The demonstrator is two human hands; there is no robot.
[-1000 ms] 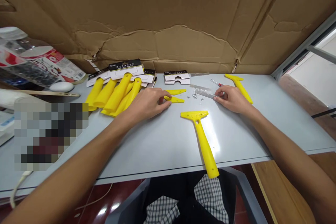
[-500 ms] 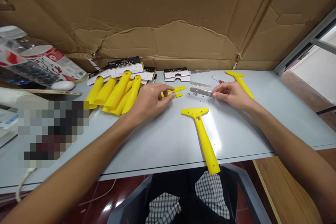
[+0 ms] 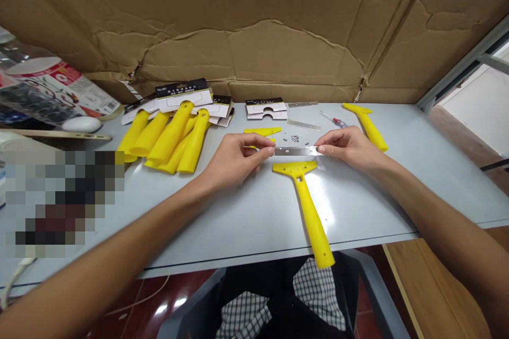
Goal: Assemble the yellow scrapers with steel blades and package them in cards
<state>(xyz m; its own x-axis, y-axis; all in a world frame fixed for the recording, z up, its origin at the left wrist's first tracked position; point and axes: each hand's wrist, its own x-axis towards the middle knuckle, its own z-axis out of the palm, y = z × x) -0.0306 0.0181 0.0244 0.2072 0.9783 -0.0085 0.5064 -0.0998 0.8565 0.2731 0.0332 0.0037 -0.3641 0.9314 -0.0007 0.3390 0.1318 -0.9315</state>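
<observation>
A thin metal scraper blade [image 3: 294, 151] with slots stretches between my two hands. My left hand [image 3: 243, 156] pinches its left end, and my right hand [image 3: 345, 144] pinches the right end. Just below the blade lies a yellow scraper handle [image 3: 310, 212], its wide head towards the blade and its grip end past the table's front edge. Small screws [image 3: 295, 138] are scattered behind the blade. A flat yellow clamp piece [image 3: 262, 131] lies beyond my left fingers; another is mostly hidden by them. A screwdriver [image 3: 334, 119] with a red and clear handle rests behind my right hand.
Several yellow handles [image 3: 169, 135] with black-and-white cards are heaped at left. Another yellow scraper handle [image 3: 368, 124] lies at right. Two loose blades [image 3: 303, 125] and a stack of cards [image 3: 266, 109] sit near the cardboard [image 3: 258, 58]. A bottle [image 3: 59, 85] lies far left.
My right hand has brought the blade towards me and level above the handle's head. My left hand has moved right and closed on the blade's left end.
</observation>
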